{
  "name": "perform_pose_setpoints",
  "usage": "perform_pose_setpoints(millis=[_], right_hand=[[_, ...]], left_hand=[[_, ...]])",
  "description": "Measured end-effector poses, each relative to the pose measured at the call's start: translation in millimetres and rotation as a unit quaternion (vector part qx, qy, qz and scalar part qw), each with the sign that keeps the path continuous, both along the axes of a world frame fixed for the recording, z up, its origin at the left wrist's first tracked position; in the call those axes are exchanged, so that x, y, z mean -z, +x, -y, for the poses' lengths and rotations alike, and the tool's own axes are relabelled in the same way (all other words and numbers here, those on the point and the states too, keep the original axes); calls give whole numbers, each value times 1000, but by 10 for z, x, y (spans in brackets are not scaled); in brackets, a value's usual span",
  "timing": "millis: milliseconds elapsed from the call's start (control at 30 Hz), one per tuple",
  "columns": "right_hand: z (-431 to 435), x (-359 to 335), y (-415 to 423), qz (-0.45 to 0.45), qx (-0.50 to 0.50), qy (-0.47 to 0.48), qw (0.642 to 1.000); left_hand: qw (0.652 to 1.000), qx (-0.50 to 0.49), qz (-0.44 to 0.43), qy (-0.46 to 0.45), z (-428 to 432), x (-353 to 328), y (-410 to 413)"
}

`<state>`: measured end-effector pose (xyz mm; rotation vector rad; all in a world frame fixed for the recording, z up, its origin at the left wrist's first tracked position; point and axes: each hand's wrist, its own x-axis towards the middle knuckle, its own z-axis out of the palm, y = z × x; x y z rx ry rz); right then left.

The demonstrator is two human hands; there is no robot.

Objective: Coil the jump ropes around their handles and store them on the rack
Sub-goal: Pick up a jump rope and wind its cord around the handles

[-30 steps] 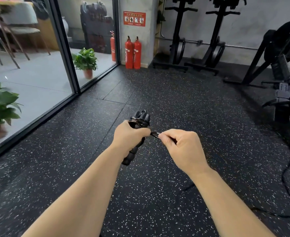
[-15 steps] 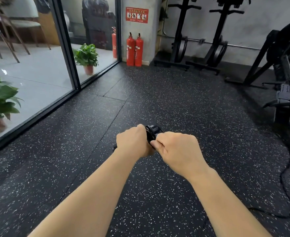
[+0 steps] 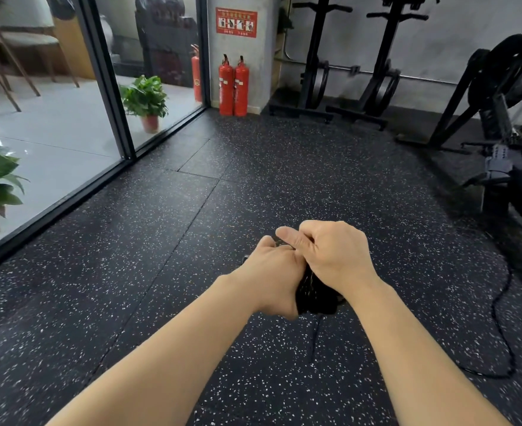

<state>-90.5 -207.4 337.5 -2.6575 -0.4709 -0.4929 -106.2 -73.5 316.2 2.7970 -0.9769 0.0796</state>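
A black jump rope bundle (image 3: pixel 315 295), its cord coiled round the handles, sits between my two hands above the speckled floor. My left hand (image 3: pixel 272 278) grips the handles from the left. My right hand (image 3: pixel 333 256) is curled over the top of the bundle, thumb pointing left, and pinches the cord against the coil. A loose stretch of black rope (image 3: pixel 502 327) trails from under my hands across the floor to the right. Most of the handles are hidden by my hands.
Black speckled rubber floor (image 3: pixel 192 241) all round. A glass wall with a dark frame (image 3: pixel 109 96) runs along the left, potted plants (image 3: pixel 146 99) behind it. Two red fire extinguishers (image 3: pixel 233 84) stand by a pillar. Black gym racks (image 3: pixel 318 56) and machines (image 3: pixel 505 118) line the back and right.
My right hand has come in from pulling the cord out to the right and now lies over the bundle. Both hands have turned, so the coiled end points toward me.
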Motion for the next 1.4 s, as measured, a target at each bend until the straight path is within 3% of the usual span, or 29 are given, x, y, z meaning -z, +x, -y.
perform_pose_setpoints(millis=[167,267,367,467,533,667,767,933,1200,1300,1400], right_hand=[[142,47,106,-126,6,170,977],[194,6,100,-228,-43,304,924],[279,-25,69,-334,-62,380,860],[347,-1,-3,-422,-131,447,778],[319,58,-40,-421,-125,485,756],[90,102,-94,-355,-86,505,782],[-32,148,-67,-333,-60,540,771],[-136,78,-134,-355,-118,506,777],[-170,85,-146,-328,-80,514,788],[-177,51,-132,-320,-71,513,793],[-113,39,-94,-358,-71,534,763]], left_hand=[[999,8,-15,-43,52,-28,-88],[996,5,-62,-68,73,-67,-124],[986,9,-131,-105,88,-165,-174],[924,7,-280,-259,33,-291,-192],[880,-14,-309,-360,-26,-309,-150],[826,-106,-314,-456,-130,-273,-47],[792,-185,-319,-486,-277,-250,57],[812,-222,-312,-440,-392,-258,79],[829,-145,-368,-396,-448,-211,18],[841,-168,-334,-391,-391,-201,-21],[808,-153,-346,-451,-379,-231,-11]])
